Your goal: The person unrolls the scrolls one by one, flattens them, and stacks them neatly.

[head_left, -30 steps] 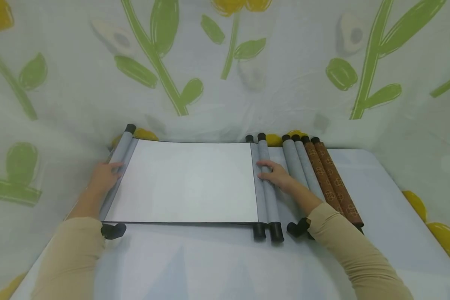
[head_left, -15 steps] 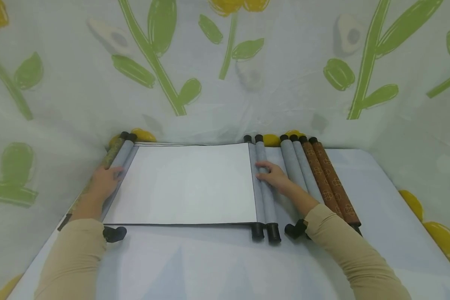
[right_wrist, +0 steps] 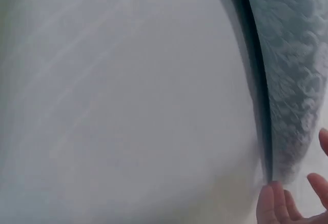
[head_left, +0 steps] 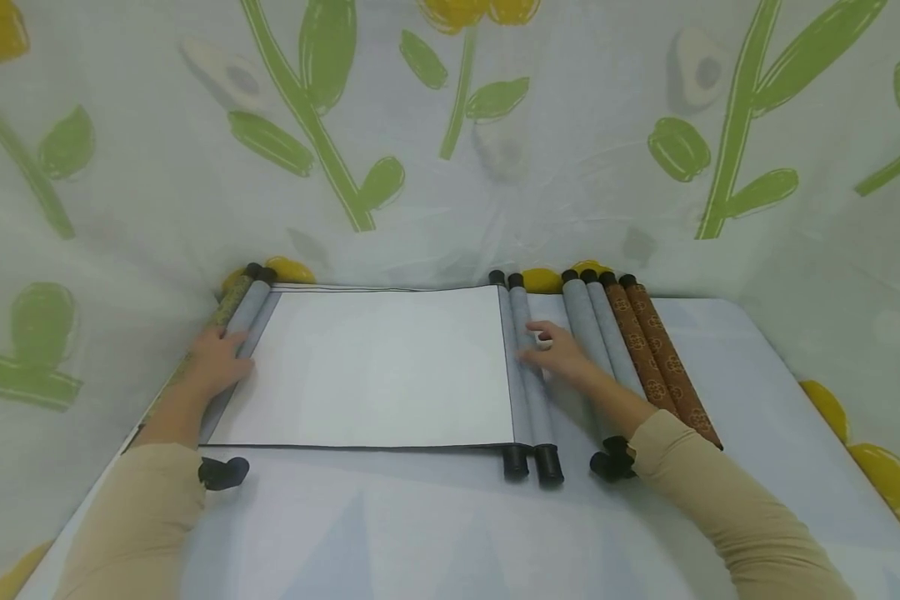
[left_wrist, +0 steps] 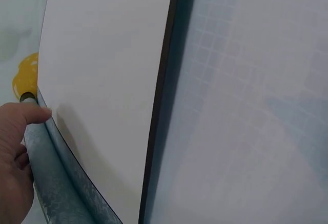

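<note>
While the white sheet (head_left: 375, 367) lies spread on the counter (head_left: 420, 517), left hand (head_left: 215, 364) curls over grey left roll (head_left: 248, 307) at its left edge; right hand (head_left: 559, 350), fingers parted, grips nothing, by right roll (head_left: 537, 404) opposite. Risk: sheet recoiling, should either roll go unrestrained.

Plain beige sleeves on this person, kinda khaki. The left sleeve (head_left: 131, 525), around 7 o'clock in the head view, has soft creases; the right sleeve (head_left: 727, 500), near 4, bunches into ripples lower down. Both stop partway along the forearm. Left grip (head_left: 213, 362) and right grip (head_left: 558, 358) are bare. There's a rounded black lump (head_left: 223, 473) at the left sleeve's 2 o'clock, similar black bits (head_left: 613, 460) at the right's 10.
</note>
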A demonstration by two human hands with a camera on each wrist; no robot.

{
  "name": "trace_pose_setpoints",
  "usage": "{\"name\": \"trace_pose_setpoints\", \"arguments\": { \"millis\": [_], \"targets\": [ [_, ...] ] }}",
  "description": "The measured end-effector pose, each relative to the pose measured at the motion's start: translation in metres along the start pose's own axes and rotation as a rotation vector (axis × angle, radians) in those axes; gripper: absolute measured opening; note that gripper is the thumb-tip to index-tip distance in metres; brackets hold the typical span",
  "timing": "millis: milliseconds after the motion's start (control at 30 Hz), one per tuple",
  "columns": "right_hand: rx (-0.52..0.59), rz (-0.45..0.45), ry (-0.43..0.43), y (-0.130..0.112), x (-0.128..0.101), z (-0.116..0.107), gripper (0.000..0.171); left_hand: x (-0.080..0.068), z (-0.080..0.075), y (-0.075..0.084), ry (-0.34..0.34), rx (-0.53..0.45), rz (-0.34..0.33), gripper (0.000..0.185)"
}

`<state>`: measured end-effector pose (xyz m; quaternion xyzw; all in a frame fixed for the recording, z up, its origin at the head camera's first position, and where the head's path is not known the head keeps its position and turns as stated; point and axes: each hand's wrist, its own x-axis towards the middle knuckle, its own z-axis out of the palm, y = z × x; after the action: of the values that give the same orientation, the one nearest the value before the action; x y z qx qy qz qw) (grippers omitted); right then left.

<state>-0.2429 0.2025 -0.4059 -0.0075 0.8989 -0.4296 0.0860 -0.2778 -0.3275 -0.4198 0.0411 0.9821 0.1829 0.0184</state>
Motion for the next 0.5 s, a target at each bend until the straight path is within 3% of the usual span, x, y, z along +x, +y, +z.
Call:
{"name": "trace_pose_setpoints", "arguments": {
  "millis": [200,500],
  "targets": [
    [-0.080,-0.023,-0.019,-0.002,-0.014,-0.016,0.063,-0.007,-0.001,0.012,-0.024,-0.073,0.015,0.060],
    [-0.142,-0.064,-0.034,-0.005,-0.034,-0.042,0.062,-0.011,-0.006,0.040,-0.055,-0.083,0.072,0.066]
  ]
}}
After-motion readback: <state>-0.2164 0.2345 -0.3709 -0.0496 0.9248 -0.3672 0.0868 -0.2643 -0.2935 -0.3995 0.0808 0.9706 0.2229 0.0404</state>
